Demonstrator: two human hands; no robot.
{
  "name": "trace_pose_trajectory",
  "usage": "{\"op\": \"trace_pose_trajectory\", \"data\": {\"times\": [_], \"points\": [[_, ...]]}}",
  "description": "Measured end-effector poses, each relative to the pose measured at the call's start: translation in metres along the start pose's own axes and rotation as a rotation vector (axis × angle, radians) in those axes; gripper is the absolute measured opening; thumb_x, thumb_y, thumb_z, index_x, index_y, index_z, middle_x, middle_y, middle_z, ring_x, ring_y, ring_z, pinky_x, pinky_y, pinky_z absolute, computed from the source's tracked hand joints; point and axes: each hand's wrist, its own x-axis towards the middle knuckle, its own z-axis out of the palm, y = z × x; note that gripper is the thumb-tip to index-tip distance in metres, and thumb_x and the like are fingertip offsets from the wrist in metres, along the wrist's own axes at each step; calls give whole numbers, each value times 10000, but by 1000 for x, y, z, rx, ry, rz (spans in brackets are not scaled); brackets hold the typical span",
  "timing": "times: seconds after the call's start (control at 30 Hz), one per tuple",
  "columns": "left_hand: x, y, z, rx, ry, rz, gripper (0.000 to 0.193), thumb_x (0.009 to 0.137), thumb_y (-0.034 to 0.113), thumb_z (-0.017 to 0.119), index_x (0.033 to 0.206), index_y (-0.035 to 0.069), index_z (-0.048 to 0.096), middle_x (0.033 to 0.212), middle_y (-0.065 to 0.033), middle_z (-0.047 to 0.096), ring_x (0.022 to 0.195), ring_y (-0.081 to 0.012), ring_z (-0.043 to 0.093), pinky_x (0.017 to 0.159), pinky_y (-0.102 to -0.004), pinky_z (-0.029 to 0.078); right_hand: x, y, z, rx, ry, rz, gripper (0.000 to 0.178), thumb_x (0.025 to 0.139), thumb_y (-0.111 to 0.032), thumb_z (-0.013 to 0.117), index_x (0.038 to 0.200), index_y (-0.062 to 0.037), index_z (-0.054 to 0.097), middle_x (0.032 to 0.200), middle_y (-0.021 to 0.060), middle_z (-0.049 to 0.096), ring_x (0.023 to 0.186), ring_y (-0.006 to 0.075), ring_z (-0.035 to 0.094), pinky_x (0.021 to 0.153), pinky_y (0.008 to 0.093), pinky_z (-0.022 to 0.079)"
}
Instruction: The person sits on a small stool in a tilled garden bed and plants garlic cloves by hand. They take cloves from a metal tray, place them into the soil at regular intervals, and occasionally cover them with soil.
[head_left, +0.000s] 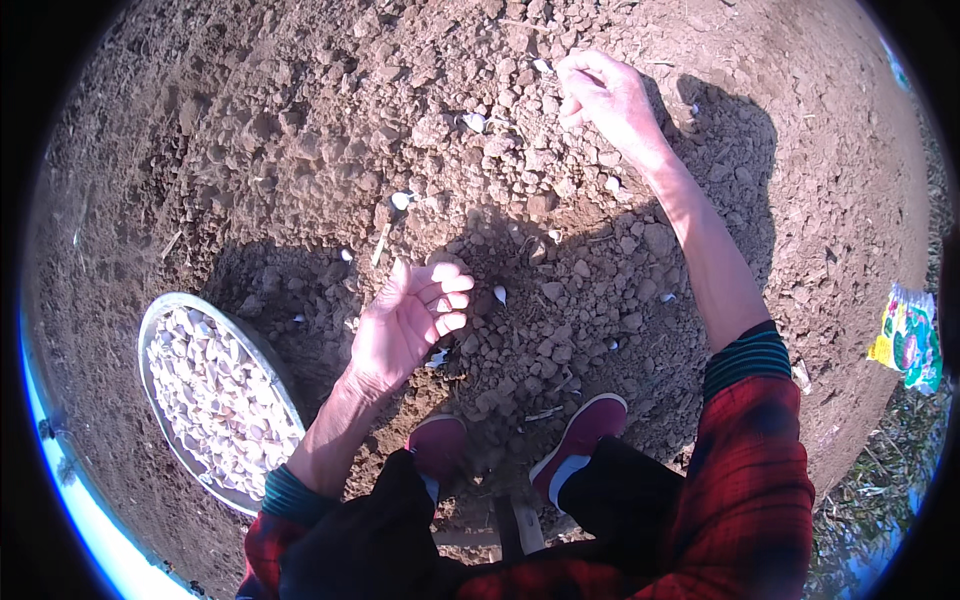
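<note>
My left hand [396,325] is turned palm up above the soil, its fingers loosely curled and apart; no held thing shows in the palm. A white garlic clove [500,294] lies just right of its fingertips. Farther out, my right hand [607,100] reaches low over the clods with its fingers bent together. Whatever its fingertips may hold is hidden. Beside them lies another garlic clove [542,66]. More cloves are scattered over the ground, among them a pale clove [401,200] beyond my left hand and a clove [474,122] left of my right hand.
A round metal basin [146,350] full of garlic cloves rests on the soil at the left. My dark red shoes [585,440] stand at the near side. A colourful plastic packet [910,340] lies at the far right, by grass [870,480]. Lumpy soil [300,130] stretches ahead.
</note>
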Motion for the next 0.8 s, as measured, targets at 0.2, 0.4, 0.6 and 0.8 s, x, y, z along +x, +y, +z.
{"op": "trace_pose_trajectory", "data": {"times": [0.2,0.4,0.6,0.8], "points": [[-10,7,-14,-46,54,46,576,991,483,382,1195,-37,520,1140,-178,595,974,-241,592,862,-379,495,100,56,-59,-571,136,-175,171,881,-63,534,990,-100,660,897,57,673,683,99,603,581,249,508],[-18,12,-19,-55,158,94,555,982,483,412,1146,-26,560,1080,-153,615,918,-223,587,819,-362,495,118,99,-64,-292,350,-68,198,852,2,554,1006,-78,649,851,28,618,714,117,575,616,217,469],[-20,19,-20,-50,189,142,505,993,441,413,1142,-23,548,1064,-157,610,909,-227,584,827,-368,498,113,77,-69,-821,10,-204,231,887,-77,572,1099,-77,663,965,62,589,767,159,583,692,277,505],[-15,15,-20,-41,191,128,476,996,400,425,1167,-31,533,1072,-163,605,903,-229,589,827,-365,502,135,67,-92,-667,-187,-21,246,840,-115,623,1076,-81,686,1005,77,671,892,178,630,812,296,494]]}}
